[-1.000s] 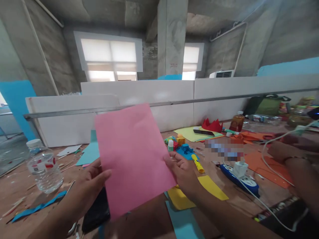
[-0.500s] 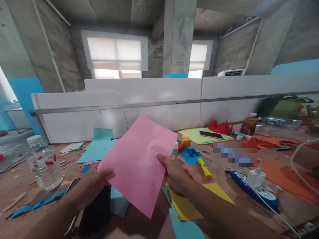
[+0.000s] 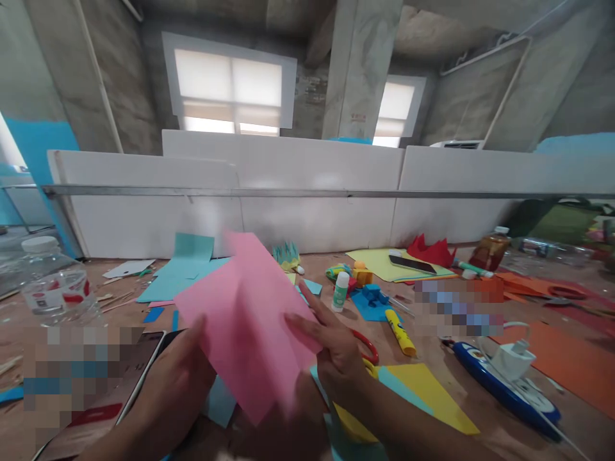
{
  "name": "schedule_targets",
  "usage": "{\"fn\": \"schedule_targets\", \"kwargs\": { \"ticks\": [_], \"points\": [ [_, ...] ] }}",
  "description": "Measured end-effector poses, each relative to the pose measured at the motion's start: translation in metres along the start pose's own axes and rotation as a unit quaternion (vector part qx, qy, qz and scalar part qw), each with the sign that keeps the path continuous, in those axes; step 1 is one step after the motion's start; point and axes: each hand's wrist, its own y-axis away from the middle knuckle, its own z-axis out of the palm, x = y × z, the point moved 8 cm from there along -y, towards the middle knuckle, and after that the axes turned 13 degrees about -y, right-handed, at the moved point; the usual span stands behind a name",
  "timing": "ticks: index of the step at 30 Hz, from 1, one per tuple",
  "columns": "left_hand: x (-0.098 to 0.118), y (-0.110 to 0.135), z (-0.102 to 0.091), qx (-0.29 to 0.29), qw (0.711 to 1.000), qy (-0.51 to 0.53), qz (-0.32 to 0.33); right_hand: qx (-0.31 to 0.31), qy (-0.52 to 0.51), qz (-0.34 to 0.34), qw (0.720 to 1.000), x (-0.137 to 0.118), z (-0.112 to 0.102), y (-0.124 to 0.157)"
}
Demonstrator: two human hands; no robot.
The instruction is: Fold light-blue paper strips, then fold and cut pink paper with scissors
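Note:
A sheet of pink paper (image 3: 216, 301) is held up above the table, its right part bent over along a slanting line and partly blurred. My left hand (image 3: 185, 378) grips its lower left edge, thumb on the near face. At the right edge, my right hand (image 3: 339, 349) holds the sheet, one finger resting on its surface and another raised beyond the edge. Below the right hand lie sheets of yellow paper (image 3: 439, 390) and light blue paper (image 3: 406, 390), with red-handled scissors (image 3: 368, 346) partly hidden behind the hand.
A glue stick (image 3: 341, 293) stands beyond my right hand. A yellow tube (image 3: 400, 333) and a blue power strip (image 3: 504, 387) lie to the right. At left are a water bottle (image 3: 60, 282) and a tablet-like device (image 3: 139, 365). White panels (image 3: 307, 224) border the table's back.
The pink sheet was nearly flat and is now bent, its right part turned inward. Both hands have come lower and the view has shifted, showing more of the device at left.

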Motion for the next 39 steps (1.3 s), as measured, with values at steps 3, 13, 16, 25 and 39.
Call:
{"fn": "schedule_targets", "kwargs": {
  "ticks": [3,13,16,25,39],
  "points": [
    [0.001,0.002,0.005,-0.02,0.998,0.065,-0.007,-0.102,0.089,-0.064,0.989,-0.01,0.011,0.003],
    [0.003,0.01,0.025,-0.117,0.985,-0.128,-0.024,-0.082,-0.325,0.203,0.92,-0.008,0.018,-0.005],
    [-0.008,0.018,0.045,-0.186,0.975,-0.112,-0.037,-0.031,-0.361,0.288,0.887,-0.002,0.023,-0.002],
    [-0.016,0.024,0.055,-0.148,0.983,-0.092,-0.057,0.108,-0.316,0.285,0.899,0.007,0.015,0.008],
    [-0.01,0.02,0.027,-0.005,0.99,-0.138,0.01,0.017,-0.342,0.3,0.89,0.008,0.03,0.006]
  ]
}}
